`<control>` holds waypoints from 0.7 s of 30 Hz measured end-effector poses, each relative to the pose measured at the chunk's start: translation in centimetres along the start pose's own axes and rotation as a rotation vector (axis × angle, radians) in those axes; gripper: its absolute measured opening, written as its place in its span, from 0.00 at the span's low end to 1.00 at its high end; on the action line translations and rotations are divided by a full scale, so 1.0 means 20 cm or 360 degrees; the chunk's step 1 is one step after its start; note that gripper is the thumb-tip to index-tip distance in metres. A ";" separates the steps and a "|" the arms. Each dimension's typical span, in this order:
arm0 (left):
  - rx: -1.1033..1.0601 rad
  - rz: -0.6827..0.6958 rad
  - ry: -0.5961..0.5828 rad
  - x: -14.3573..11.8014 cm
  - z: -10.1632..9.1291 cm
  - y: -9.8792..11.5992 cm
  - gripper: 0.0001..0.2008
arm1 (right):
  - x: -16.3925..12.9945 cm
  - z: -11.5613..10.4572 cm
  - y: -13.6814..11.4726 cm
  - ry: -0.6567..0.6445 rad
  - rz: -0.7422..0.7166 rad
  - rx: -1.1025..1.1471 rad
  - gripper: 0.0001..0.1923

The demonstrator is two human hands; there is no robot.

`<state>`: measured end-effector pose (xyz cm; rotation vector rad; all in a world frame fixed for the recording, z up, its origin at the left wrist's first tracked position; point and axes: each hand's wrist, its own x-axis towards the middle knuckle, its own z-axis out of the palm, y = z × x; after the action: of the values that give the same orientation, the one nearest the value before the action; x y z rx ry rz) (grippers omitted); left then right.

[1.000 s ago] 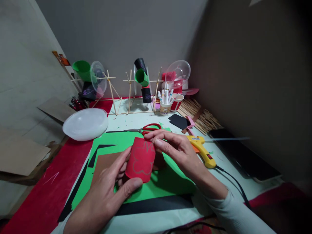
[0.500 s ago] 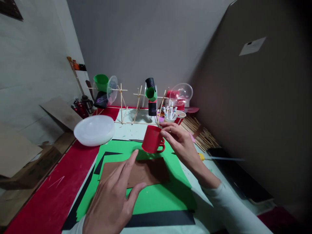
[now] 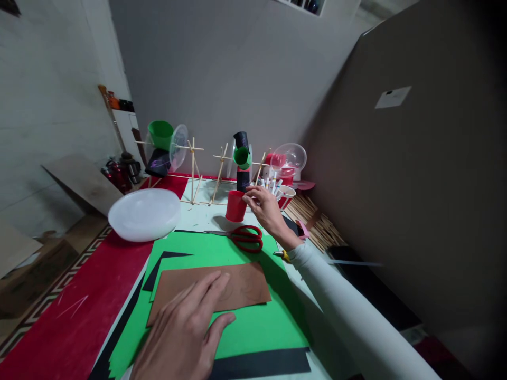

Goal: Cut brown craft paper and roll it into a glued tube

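My right hand (image 3: 266, 211) is stretched far forward, thumb and fingers pinching the rim of a red mug (image 3: 236, 206). The mug is upright, low over the pale tabletop; I cannot tell whether its base touches. Red-handled scissors (image 3: 246, 238) lie just in front of it on a green sheet (image 3: 245, 330). Fingers extended, my left hand (image 3: 186, 322) holds nothing and lies over the left part of a brown sheet (image 3: 241, 287). Faint round outlines show on this sheet's right part. Black sheets (image 3: 261, 364) stick out from under the green one.
A white bowl (image 3: 144, 215) sits at the left. Stick frames (image 3: 193, 169) carrying green cups (image 3: 161, 134) and black cups (image 3: 243, 182) stand at the back. On the right are a bundle of sticks (image 3: 317, 224) and a yellow-handled tool (image 3: 283, 255).
My right hand has carried the red mug forward and down, past the scissors, which are now fully visible. The left hand has barely moved. The view has shifted slightly.
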<state>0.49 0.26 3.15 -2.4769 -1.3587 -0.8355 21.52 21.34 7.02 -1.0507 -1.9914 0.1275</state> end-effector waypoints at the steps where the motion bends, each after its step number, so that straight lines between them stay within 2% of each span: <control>1: -0.0013 0.0001 -0.0010 0.00 0.00 0.00 0.21 | 0.00 -0.01 -0.01 0.0010 -0.0002 0.0017 0.11; 5: -0.0041 -0.0030 -0.0078 0.00 -0.01 0.00 0.19 | -0.03 -0.05 -0.05 0.0063 -0.0030 0.0075 0.07; 10: -0.0039 -0.0093 -0.0138 0.02 -0.01 0.01 0.18 | -0.07 -0.09 -0.09 0.0120 -0.0089 0.0077 0.07; 13: -0.0060 -0.0131 -0.0207 0.02 0.00 0.01 0.18 | -0.06 -0.08 -0.06 0.0108 -0.0103 0.0045 0.07; 16: -0.0080 -0.0153 -0.0167 0.03 -0.01 0.01 0.16 | -0.06 -0.05 -0.04 0.0089 -0.0104 0.0026 0.07; 21: -0.0235 -0.0183 -0.0183 0.05 -0.03 0.02 0.14 | -0.11 -0.06 -0.10 0.0116 -0.0099 0.0054 0.08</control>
<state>0.99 0.38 4.23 -2.6155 -1.5436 -0.8578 21.65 18.17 7.24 -0.9576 -1.9476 0.0884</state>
